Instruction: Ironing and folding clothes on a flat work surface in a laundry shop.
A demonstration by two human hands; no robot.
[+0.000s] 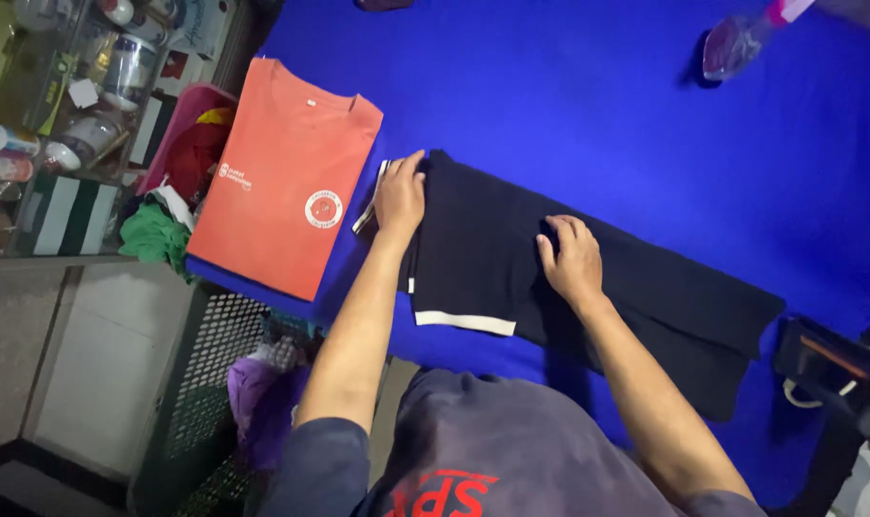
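Black white-trimmed garment point(512, 278), partly folded

Open blue table point(569, 86); bottle point(732, 43) far right.

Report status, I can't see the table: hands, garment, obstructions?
Left hand and right hand flat on black white-trimmed garment. Folded orange T-shirt beside, apart.

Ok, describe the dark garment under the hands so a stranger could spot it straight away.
Start at the blue table. The black garment lies across its near side, with the left hand and right hand pressing flat on it. Unlike the folded orange shirt beside it, it is black with white trim.
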